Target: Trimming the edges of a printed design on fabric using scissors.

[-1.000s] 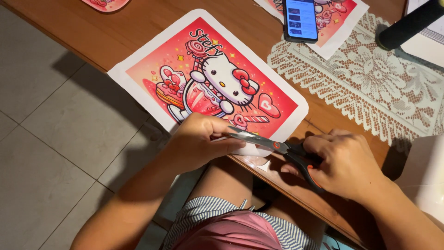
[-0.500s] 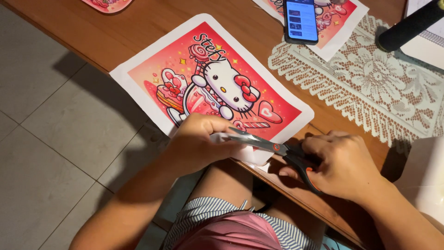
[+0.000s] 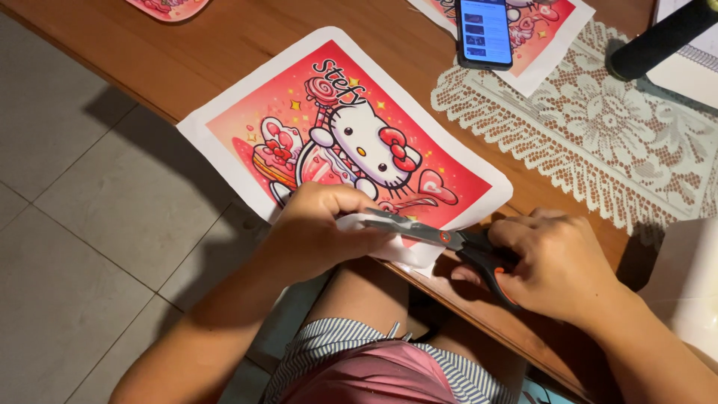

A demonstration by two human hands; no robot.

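The right hand (image 3: 557, 262) grasps the scissors (image 3: 449, 241), cutting the red cartoon print (image 3: 336, 142); the left hand (image 3: 318, 228) clasps its edge on the worktop (image 3: 224, 52).

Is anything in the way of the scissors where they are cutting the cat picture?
Nothing visible blocks them. The scissors, in the right hand, already sit on the near white edge of the cat picture. The left hand holds that edge, fingers right beside the blades.
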